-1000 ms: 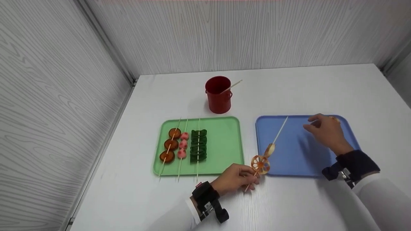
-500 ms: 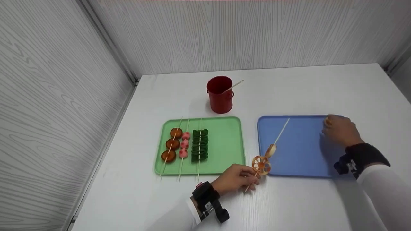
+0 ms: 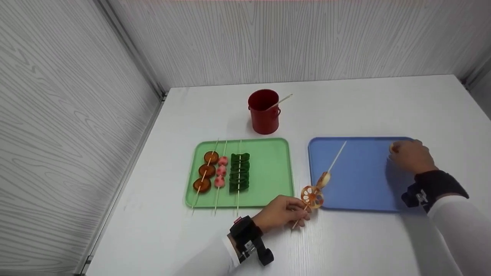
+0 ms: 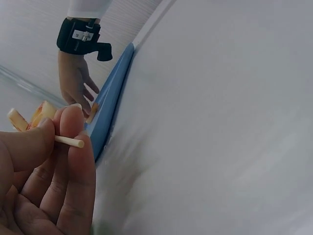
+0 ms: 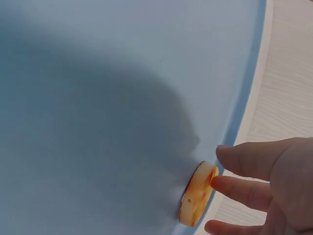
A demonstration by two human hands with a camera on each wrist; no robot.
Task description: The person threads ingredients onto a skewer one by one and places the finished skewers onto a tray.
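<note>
A thin wooden skewer (image 3: 337, 156) carries two browned lotus root slices (image 3: 312, 196) and leans over the blue tray's left side. My left hand (image 3: 284, 212) pinches its lower end between thumb and fingers; the blunt stick end (image 4: 70, 141) pokes out in the left wrist view. At the tray's far right, my right hand (image 3: 411, 156) reaches down to a loose lotus root slice (image 5: 198, 194). That slice stands tilted on its edge by the tray rim. One fingertip touches its face, while the thumb is apart just above it.
On the green tray (image 3: 268, 172) lie three loaded skewers: brown rounds (image 3: 206, 171), pink balls (image 3: 221, 171) and folded green leaves (image 3: 239, 172). Behind stands a red bucket (image 3: 264, 120) with a stick leaning out. The blue tray (image 3: 356, 176) is at the right.
My right hand has moved right across the blue tray to the loose lotus root slice, which is tilted up at its fingertips. My left hand keeps its hold on the skewer.
</note>
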